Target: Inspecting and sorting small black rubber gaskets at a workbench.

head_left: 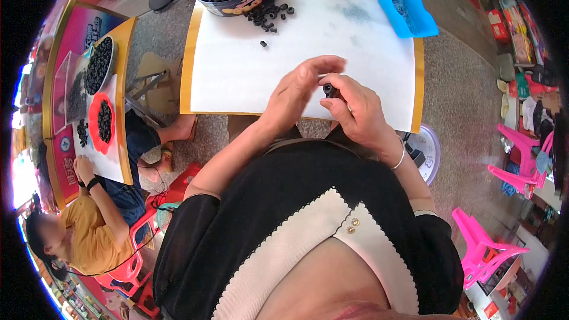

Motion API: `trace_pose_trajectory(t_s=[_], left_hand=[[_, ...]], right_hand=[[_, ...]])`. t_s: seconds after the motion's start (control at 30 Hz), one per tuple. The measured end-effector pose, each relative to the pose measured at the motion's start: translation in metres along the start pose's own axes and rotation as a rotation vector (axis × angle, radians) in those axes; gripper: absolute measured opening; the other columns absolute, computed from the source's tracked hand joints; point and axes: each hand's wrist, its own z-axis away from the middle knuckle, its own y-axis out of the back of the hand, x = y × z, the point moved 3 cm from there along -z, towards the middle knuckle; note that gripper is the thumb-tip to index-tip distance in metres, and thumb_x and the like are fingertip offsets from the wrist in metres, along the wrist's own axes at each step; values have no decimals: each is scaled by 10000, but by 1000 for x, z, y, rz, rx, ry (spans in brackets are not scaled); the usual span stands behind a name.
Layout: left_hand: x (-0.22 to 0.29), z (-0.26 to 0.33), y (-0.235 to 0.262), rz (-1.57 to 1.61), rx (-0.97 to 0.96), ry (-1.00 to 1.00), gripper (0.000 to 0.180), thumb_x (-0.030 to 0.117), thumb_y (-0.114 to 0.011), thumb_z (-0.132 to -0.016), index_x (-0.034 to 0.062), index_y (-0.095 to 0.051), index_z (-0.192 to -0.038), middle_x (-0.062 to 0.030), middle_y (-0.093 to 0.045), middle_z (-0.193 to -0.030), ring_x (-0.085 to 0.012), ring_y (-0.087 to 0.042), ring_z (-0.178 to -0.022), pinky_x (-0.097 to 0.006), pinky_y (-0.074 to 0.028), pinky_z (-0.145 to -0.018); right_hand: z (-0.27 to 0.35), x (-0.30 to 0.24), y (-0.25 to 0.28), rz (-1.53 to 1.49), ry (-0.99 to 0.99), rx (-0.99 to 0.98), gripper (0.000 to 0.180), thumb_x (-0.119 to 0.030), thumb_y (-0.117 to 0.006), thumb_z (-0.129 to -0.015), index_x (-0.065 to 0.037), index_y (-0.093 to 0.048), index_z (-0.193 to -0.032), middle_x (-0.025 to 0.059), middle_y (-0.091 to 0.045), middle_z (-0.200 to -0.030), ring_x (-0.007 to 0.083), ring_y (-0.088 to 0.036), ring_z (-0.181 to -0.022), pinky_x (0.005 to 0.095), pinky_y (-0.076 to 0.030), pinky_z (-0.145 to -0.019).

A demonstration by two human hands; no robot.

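Note:
My right hand [360,109] pinches a small black hollow cylindrical piece [330,90] between thumb and forefinger, above the near edge of a white-covered table [237,80]. Close beside it on the left, my left hand [293,91] is raised with its fingers stretched out, apart from the piece and somewhat blurred. At the table's far left stands a tub [237,7] heaped with similar black pieces. Several loose pieces [261,18] lie at its foot, and one single piece [264,43] sits a little nearer to me.
A blue plastic tray [424,14] with small bluish bits stands at the far right corner. On the left, another person [98,225] sits at a second table with a red dish [95,136] and a bowl of black pieces. Pink stools [474,249] stand on the right.

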Motion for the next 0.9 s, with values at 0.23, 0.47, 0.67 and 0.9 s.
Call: trace_pose_trajectory(t_s=[0.23, 0.47, 0.67, 0.9], left_hand=[[11, 1, -36, 292, 0, 30, 566, 499, -205, -980, 4, -445, -1115, -163, -527, -1110, -219, -505, -1056, -342, -409, -945], [7, 0, -36, 252, 83, 36, 624, 538, -140, -964, 5, -456, -1036, -127, -517, -981, -222, -488, -1011, -374, -397, -960], [2, 0, -32, 314, 74, 76, 595, 517, -188, -976, 5, -468, -1092, -123, -530, -1041, -189, -513, -980, -331, -419, -911], [1, -5, -6, 267, 254, 136, 393, 362, -405, -981, -2, -535, -1054, -78, -578, -944, -158, -558, -862, -295, -460, -782]], right_hand=[[-3, -3, -15, 180, 233, 279, 265, -130, -591, -834, 2, -539, -1058, 145, -604, -874, 296, -608, -697, 365, -477, -590], [12, 25, -35, 244, 180, 239, 363, -148, -672, -772, -1, -518, -1066, 182, -591, -868, 359, -606, -711, 451, -494, -580], [5, 19, -31, 40, 135, 276, 266, -143, -570, -854, -20, -512, -1083, 166, -607, -890, 336, -610, -748, 387, -483, -622], [-9, 11, -5, -47, 26, 240, 241, -183, -557, -903, -50, -559, -1104, 109, -554, -888, 224, -577, -714, 303, -458, -619]])
